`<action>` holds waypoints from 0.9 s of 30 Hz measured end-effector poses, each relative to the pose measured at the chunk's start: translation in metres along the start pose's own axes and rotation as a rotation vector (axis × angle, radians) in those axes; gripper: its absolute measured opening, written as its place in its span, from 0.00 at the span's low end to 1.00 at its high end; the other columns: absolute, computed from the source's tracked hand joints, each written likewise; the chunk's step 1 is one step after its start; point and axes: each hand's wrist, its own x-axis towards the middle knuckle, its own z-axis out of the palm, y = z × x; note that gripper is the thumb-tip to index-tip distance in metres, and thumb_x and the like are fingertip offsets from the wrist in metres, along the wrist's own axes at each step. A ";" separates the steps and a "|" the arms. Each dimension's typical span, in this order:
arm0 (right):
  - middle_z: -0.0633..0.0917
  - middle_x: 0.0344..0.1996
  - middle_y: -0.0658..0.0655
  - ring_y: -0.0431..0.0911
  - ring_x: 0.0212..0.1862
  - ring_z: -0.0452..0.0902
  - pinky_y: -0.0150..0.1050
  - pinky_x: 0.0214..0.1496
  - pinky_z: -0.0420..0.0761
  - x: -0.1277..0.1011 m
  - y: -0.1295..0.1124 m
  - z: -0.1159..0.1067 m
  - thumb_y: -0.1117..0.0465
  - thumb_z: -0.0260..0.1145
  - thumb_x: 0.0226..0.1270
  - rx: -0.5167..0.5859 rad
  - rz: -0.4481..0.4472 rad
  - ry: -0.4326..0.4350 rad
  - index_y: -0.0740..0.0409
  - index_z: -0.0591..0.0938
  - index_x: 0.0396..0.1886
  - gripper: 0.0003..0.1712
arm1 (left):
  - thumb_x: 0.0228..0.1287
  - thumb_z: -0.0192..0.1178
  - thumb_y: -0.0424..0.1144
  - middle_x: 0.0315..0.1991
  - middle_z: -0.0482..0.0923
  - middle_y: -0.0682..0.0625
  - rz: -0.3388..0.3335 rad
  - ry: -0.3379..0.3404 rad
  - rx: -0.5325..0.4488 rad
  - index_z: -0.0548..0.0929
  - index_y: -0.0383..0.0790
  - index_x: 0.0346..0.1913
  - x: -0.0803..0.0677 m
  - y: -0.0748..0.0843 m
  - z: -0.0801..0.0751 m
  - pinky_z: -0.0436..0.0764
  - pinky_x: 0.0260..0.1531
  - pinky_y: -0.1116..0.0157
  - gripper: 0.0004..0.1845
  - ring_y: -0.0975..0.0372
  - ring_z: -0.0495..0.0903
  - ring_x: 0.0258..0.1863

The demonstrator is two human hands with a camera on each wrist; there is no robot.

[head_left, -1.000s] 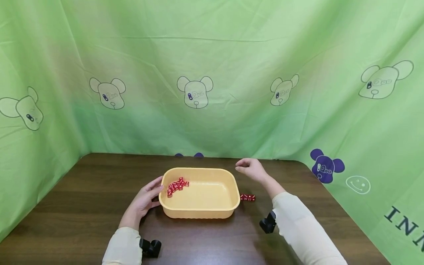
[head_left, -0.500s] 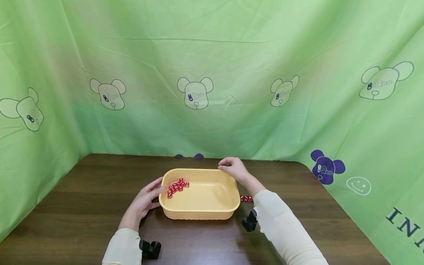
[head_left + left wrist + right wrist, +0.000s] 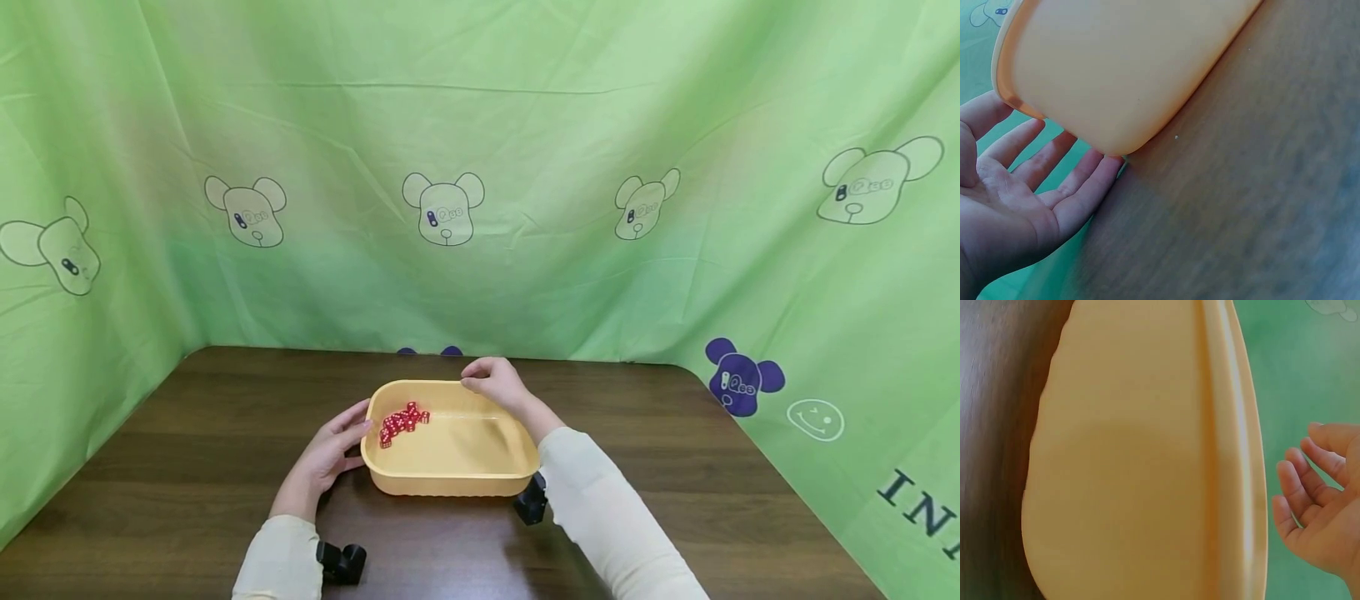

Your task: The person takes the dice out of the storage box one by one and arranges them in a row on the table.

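A yellow-orange plastic tray (image 3: 450,483) stands on the dark wooden table (image 3: 187,467). Several small red dice (image 3: 401,420) lie bunched in its far left corner. My left hand (image 3: 332,448) rests flat beside the tray's left end, its straight fingers (image 3: 1079,181) touching the tray's wall (image 3: 1122,69). My right hand (image 3: 491,382) hovers over the tray's far rim with its fingers loosely curled. In the right wrist view this hand (image 3: 1319,512) is beside the tray's rim (image 3: 1235,456), and nothing shows between its fingers.
Green cloth with bear drawings (image 3: 442,208) closes in the table at the back and on both sides. Black wrist cameras (image 3: 341,560) (image 3: 529,505) hang under my sleeves near the front of the table.
My right hand has moved left from beyond the tray's right end to above its far rim. Its forearm now hides the red dice lying right of the tray. The left hand stayed put.
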 end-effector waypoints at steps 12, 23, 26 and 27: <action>0.79 0.24 0.53 0.42 0.28 0.74 0.33 0.31 0.73 0.006 -0.009 0.038 0.69 0.63 0.51 0.041 0.027 -0.073 0.67 0.80 0.30 0.06 | 0.61 0.50 0.35 0.59 0.58 0.39 0.012 -0.006 0.009 0.59 0.40 0.63 -0.002 0.002 0.000 0.71 0.39 0.53 0.26 0.48 0.63 0.53; 0.78 0.25 0.57 0.42 0.28 0.71 0.33 0.29 0.72 -0.003 -0.022 0.058 0.71 0.61 0.52 0.074 0.037 -0.170 0.72 0.78 0.32 0.08 | 0.60 0.50 0.34 0.59 0.59 0.40 0.007 0.005 0.003 0.60 0.41 0.63 0.000 0.000 0.000 0.72 0.38 0.53 0.26 0.50 0.64 0.52; 0.78 0.23 0.55 0.41 0.25 0.69 0.32 0.27 0.72 0.000 -0.018 0.065 0.71 0.61 0.51 0.056 0.051 -0.182 0.72 0.79 0.32 0.08 | 0.60 0.51 0.35 0.58 0.59 0.39 0.011 -0.001 -0.003 0.60 0.41 0.63 0.000 0.001 0.000 0.72 0.39 0.53 0.27 0.49 0.64 0.52; 0.77 0.22 0.53 0.40 0.25 0.69 0.32 0.26 0.72 0.002 -0.014 0.067 0.71 0.62 0.51 0.048 0.060 -0.183 0.71 0.79 0.32 0.08 | 0.60 0.51 0.35 0.58 0.59 0.39 0.012 -0.003 -0.004 0.60 0.40 0.63 0.000 0.002 0.000 0.72 0.39 0.53 0.27 0.49 0.64 0.53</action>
